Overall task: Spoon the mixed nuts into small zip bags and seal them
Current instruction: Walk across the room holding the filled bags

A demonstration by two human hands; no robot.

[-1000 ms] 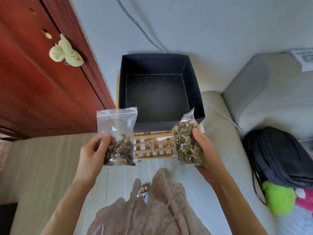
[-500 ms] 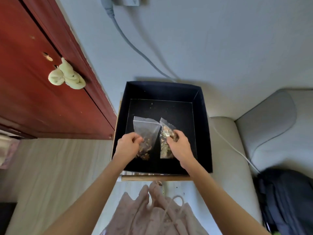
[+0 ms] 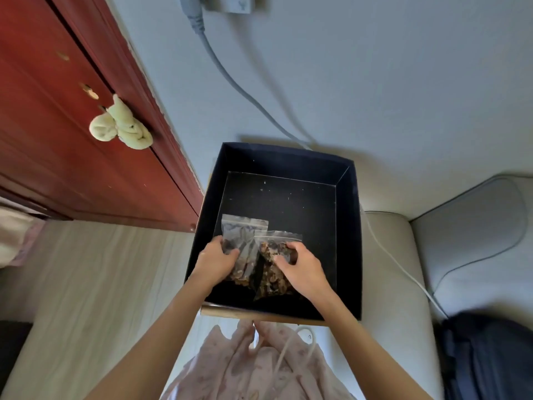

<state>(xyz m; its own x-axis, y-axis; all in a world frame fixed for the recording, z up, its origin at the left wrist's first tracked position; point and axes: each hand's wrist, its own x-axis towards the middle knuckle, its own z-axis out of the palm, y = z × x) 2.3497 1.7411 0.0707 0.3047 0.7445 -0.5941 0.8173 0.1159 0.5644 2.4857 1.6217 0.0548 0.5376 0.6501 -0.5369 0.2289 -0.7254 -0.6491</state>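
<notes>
Two small clear zip bags of mixed nuts lie side by side on the floor of a dark open box (image 3: 348,226). My left hand (image 3: 217,262) grips the left bag (image 3: 245,241) at its lower left side. The right bag (image 3: 272,269) overlaps the left one a little, and my right hand (image 3: 300,268) holds it with fingers curled over its upper part. Both bags have their zip strips pointing away from me. No spoon is in view.
The box sits on a wooden stand whose front edge (image 3: 259,313) shows below it. A red wooden door (image 3: 72,140) stands at left with a pale cloth on its handle (image 3: 121,125). A grey cable (image 3: 245,93) runs down the wall. A dark bag (image 3: 490,356) lies at right.
A second ago I held both bags up in front of the box. Both hands then moved forward and down, and the bags now lie on the box floor, lower than half a second ago.
</notes>
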